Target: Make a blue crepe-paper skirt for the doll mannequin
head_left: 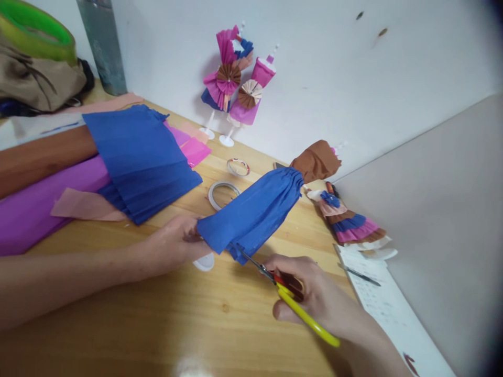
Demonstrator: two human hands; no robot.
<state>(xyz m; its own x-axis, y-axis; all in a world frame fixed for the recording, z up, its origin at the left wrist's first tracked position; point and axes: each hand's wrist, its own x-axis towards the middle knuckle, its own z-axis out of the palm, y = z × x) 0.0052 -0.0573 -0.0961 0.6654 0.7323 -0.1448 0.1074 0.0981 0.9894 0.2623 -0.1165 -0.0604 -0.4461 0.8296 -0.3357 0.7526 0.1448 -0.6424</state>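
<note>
Wooden surface (220, 330), back edge by white wall (334, 78). Two paper dresses (230, 78) near back edge; white sheet (371, 283) along right edge; blue folded paper (141, 152) toward left edge. Blue skirt (255, 212) over middle of surface, tilted, brown top (316, 159) toward back edge. Left arm stretched from left edge; left hand (176, 241) fingers pinching skirt's bottom. Right hand (314, 293) toward right edge, fingers curled round yellow scissors (298, 308), blades at skirt's bottom.
</note>
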